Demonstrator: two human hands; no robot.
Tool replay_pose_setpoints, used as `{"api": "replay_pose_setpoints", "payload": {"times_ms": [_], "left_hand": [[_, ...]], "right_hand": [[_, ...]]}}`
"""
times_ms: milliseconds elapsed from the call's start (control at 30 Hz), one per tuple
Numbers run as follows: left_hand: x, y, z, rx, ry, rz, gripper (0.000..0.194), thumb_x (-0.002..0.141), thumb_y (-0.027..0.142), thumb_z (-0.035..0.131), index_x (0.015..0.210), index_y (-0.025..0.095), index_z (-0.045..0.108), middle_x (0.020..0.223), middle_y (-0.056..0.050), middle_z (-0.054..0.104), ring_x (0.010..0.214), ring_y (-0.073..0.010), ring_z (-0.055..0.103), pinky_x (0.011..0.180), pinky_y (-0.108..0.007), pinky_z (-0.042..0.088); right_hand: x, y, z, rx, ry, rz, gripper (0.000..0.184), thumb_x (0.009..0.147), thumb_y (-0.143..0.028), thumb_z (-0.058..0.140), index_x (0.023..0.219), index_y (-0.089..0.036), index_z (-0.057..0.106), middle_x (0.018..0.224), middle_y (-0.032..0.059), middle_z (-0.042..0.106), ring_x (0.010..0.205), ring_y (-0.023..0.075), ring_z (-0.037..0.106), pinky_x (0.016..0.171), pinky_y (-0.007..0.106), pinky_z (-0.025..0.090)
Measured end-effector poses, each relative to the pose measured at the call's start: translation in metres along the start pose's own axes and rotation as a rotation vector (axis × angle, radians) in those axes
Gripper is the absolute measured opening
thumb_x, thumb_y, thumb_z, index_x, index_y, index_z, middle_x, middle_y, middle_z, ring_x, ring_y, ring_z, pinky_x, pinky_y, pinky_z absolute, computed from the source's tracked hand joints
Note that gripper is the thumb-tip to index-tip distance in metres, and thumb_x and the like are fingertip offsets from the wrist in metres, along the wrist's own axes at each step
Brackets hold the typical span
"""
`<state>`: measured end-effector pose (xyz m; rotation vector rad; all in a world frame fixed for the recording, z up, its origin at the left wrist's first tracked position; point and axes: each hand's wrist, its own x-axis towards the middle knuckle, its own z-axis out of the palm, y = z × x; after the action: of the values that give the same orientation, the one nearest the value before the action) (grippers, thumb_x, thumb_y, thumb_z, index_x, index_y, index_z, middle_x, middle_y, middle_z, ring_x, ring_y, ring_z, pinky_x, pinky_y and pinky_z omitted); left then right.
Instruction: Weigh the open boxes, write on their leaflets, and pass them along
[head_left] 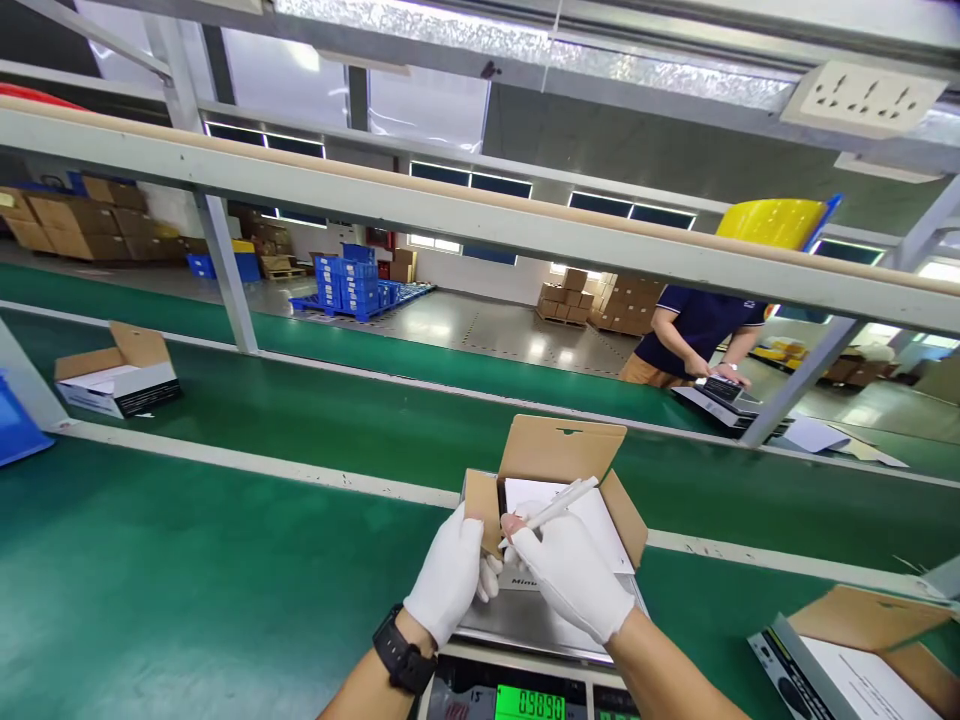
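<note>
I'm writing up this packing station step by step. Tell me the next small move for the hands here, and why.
Probably draw the right hand and its white pen clear of the box. The box sits on the scale with its flaps open, the left hand grips one flap, and the green readout already shows a number.

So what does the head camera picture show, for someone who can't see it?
Two white-gloved hands, left hand and right hand, work at an open cardboard box on a scale; the right hand holds a white pen. Beyond is a green conveyor belt carrying another open box, and a co-worker across it.
</note>
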<state>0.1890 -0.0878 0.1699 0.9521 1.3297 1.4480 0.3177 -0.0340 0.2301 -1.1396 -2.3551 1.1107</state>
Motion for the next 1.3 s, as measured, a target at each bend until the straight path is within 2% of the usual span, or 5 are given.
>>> {"api": "replay_pose_setpoints", "payload": {"times_ms": [200, 533, 1133, 1200, 1300], "left_hand": [[-0.002, 0.003, 0.0, -0.033, -0.023, 0.043, 0.055, 0.089, 0.06, 0.03, 0.098, 0.008, 0.041, 0.061, -0.005, 0.051, 0.039, -0.0121, 0.044, 0.034, -0.022, 0.033], [-0.003, 0.004, 0.003, -0.038, 0.024, -0.027, 0.051, 0.086, 0.059, 0.031, 0.095, 0.009, 0.039, 0.058, -0.005, 0.051, 0.038, -0.0134, 0.044, 0.034, -0.023, 0.032], [-0.003, 0.0, 0.0, -0.045, 0.002, 0.016, 0.045, 0.091, 0.053, 0.03, 0.097, 0.009, 0.039, 0.058, -0.004, 0.052, 0.038, -0.0128, 0.044, 0.034, -0.022, 0.032], [-0.002, -0.001, 0.001, -0.052, 0.007, 0.002, 0.046, 0.091, 0.054, 0.03, 0.099, 0.01, 0.039, 0.058, -0.004, 0.052, 0.038, -0.0132, 0.044, 0.033, -0.022, 0.032], [-0.001, -0.002, 0.001, -0.031, 0.013, -0.004, 0.052, 0.089, 0.06, 0.03, 0.097, 0.01, 0.038, 0.059, -0.006, 0.053, 0.039, -0.0143, 0.046, 0.034, -0.022, 0.032]], "right_hand": [[0.003, 0.001, 0.002, -0.058, 0.014, -0.005, 0.046, 0.087, -0.05, 0.035, 0.077, -0.01, 0.054, 0.072, -0.0008, 0.052, 0.065, 0.0017, 0.042, 0.061, 0.014, 0.029], [0.002, 0.0, 0.002, -0.088, 0.041, 0.029, 0.048, 0.089, -0.052, 0.031, 0.081, -0.011, 0.057, 0.078, -0.0012, 0.054, 0.068, 0.002, 0.045, 0.064, 0.016, 0.029], [0.002, 0.004, 0.005, -0.125, 0.061, 0.046, 0.05, 0.09, -0.051, 0.029, 0.08, -0.012, 0.059, 0.078, -0.0012, 0.055, 0.071, 0.0021, 0.046, 0.067, 0.016, 0.029], [0.001, 0.004, 0.005, -0.05, 0.078, 0.003, 0.053, 0.09, -0.055, 0.029, 0.08, -0.011, 0.058, 0.078, 0.0001, 0.054, 0.071, 0.0021, 0.047, 0.067, 0.016, 0.031], [-0.005, 0.01, -0.002, 0.214, 0.177, -0.051, 0.059, 0.088, -0.062, 0.033, 0.089, -0.009, 0.057, 0.085, 0.0029, 0.054, 0.075, 0.0012, 0.05, 0.071, 0.014, 0.041]]}}
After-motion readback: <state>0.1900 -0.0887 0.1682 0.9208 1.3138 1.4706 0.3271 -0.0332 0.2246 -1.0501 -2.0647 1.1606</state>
